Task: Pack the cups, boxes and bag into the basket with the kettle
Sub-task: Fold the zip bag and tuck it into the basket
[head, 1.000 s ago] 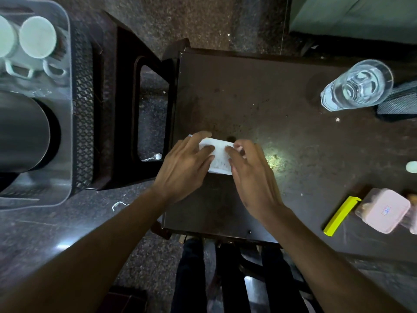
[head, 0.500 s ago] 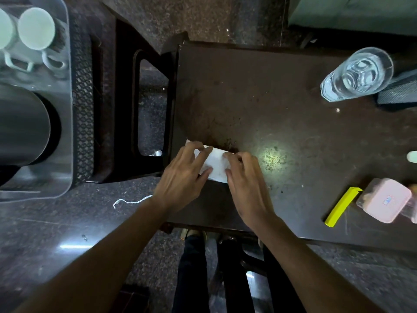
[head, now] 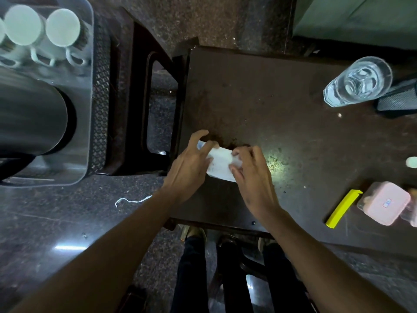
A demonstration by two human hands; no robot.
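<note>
Both hands are pinching a small white bag point(head: 220, 164) on the dark table point(head: 259, 98): the left hand point(head: 189, 169) is curling its fingers over the near-left end, the right hand point(head: 252, 175) over the right. Right of the grip, a yellow box point(head: 343, 208) and pink-lidded container point(head: 383, 203) are lying. Far left, the clear basket point(head: 86, 123) is holding the steel kettle point(head: 29, 114) and upturned cups point(head: 42, 35).

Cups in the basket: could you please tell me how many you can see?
3: two side by side, upside down, beyond the kettle; a third is cut off at the frame's left edge.
</note>
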